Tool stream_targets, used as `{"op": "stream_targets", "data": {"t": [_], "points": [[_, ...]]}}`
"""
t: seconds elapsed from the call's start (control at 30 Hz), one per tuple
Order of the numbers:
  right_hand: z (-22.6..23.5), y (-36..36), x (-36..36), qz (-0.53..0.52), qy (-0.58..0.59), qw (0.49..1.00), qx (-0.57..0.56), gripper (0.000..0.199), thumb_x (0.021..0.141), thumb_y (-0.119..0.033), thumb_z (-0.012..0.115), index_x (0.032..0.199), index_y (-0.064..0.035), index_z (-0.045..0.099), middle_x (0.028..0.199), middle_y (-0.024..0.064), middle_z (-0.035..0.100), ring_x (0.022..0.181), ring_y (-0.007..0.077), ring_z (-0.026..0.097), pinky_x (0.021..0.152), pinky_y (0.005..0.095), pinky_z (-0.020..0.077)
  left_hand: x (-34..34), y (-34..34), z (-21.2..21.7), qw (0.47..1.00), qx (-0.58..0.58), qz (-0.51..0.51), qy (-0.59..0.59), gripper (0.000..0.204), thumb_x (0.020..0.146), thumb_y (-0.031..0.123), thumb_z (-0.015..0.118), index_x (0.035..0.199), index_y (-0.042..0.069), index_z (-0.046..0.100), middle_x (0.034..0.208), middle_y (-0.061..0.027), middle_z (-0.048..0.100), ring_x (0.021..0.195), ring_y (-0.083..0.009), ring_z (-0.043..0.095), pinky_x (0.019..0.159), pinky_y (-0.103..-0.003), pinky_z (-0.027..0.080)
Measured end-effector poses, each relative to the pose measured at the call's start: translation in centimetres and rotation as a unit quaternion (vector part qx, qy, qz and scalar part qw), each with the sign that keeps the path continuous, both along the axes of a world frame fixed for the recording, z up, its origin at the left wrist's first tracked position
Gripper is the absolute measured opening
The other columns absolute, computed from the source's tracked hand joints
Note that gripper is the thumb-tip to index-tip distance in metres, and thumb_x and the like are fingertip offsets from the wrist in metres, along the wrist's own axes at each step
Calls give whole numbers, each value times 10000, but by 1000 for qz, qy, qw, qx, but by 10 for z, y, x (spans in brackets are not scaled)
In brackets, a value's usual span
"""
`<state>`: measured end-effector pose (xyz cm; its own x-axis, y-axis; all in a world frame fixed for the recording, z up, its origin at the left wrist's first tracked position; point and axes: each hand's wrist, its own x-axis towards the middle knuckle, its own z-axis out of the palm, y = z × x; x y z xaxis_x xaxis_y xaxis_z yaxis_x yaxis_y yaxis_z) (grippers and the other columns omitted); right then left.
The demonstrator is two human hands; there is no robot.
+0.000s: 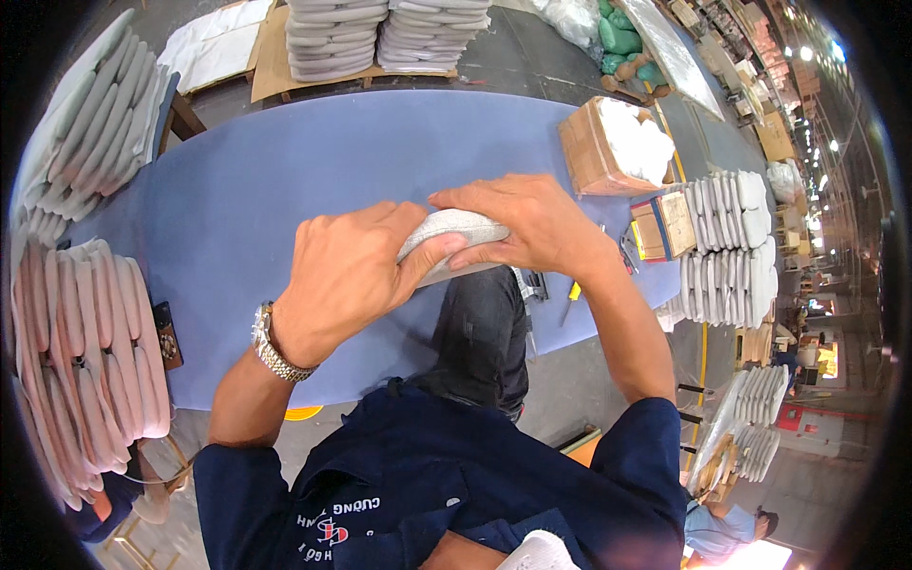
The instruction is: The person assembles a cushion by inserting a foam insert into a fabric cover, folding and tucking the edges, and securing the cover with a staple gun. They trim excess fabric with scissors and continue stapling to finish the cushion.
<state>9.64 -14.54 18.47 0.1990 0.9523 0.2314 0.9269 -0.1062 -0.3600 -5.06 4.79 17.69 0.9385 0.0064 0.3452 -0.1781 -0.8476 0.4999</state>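
Observation:
A light grey fabric-covered cushion (460, 224) with a seam along its edge is gripped between my two hands above the blue table. My left hand (347, 261), with a metal-banded watch at the wrist, wraps around its left end, thumb along the near side. Around the right end, my right hand (540, 226) has its fingers over the far edge and its thumb on the near side. The thumbs almost meet at the middle. Just below the cushion is my dark-trousered knee (486, 309). My hands hide much of the cushion.
Stacked grey cushions stand at the far side (332, 38), left (100, 123) and right (727, 214). Pinkish-looking ones (90, 342) are nearer left. On the blue table (247, 171) are a carton of white filling (608, 157), a smaller box (665, 228) and a yellow-handled tool (574, 292).

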Motion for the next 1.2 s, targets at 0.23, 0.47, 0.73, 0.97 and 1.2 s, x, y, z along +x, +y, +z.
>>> {"op": "stream_targets", "data": {"t": [0.23,0.47,0.73,0.97,1.2], "points": [[-14,-5,-10,-37,64,993,92,394,911,-464,726,1070,-104,751,880,81,731,778,317,690,655,411,524,2,-10,5,999,-3,29,-13,454,1047,385,562,746,80,710,625,-113,652,524,-345,629,450,-434,468],[-13,-6,-7,-150,282,945,77,448,1060,-412,561,990,-26,779,865,111,762,764,251,726,693,351,541,-1,-15,6,998,-37,31,38,430,1041,436,567,959,61,760,776,-131,720,640,-353,686,527,-456,515],[-45,-2,-18,-291,345,845,287,681,1136,-453,324,996,66,741,916,175,764,836,248,738,759,356,574,-3,-18,-6,999,-42,-1,10,616,894,522,734,1310,73,666,1097,-185,747,897,-366,740,723,-428,589],[-53,-1,-9,-260,388,837,285,571,1078,-417,474,928,59,751,789,129,732,702,180,674,693,305,526,-8,-19,-1,997,-55,27,42,492,977,464,663,1213,35,704,1015,-196,749,849,-368,739,678,-437,575],[-71,13,23,-237,613,738,152,492,1055,-401,519,1005,41,731,805,147,741,679,157,681,644,288,531,-30,-10,-8,997,-67,42,-6,497,955,439,708,1183,-2,713,1036,-204,755,878,-350,753,735,-391,591]]}}
